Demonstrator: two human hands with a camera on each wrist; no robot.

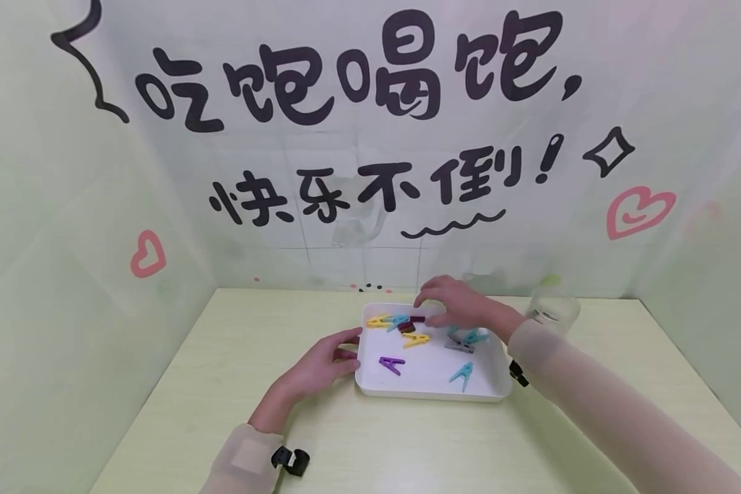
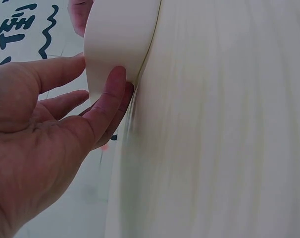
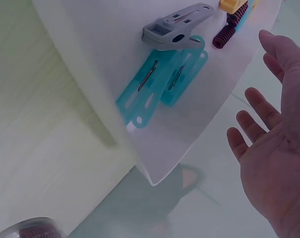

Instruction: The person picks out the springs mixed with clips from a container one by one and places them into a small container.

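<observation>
A white tray [image 1: 432, 396] holds several plastic clothespins. My left hand [image 1: 324, 363] rests its fingertips on the tray's left wall; the left wrist view has the fingers [image 2: 115, 89] nearly straight against it. Over the tray's back edge hovers my right hand [image 1: 460, 302], fingers spread and loosely bent, holding nothing. Closest to it lie a dark red clothespin [image 1: 406, 328] and a yellow one [image 1: 416, 339]. A grey clothespin [image 3: 177, 27] overlaps a teal clothespin [image 3: 150, 89] near the right end. Toward the front are a purple clothespin [image 1: 392, 364] and another teal one [image 1: 462, 374].
Behind my right forearm stands a clear jar [image 1: 558, 309], with a dark red thing [image 3: 38, 232] inside. The pale wooden table [image 1: 370, 446] meets a printed wall sheet [image 1: 346, 261] at the back, and similar sheets flank both sides.
</observation>
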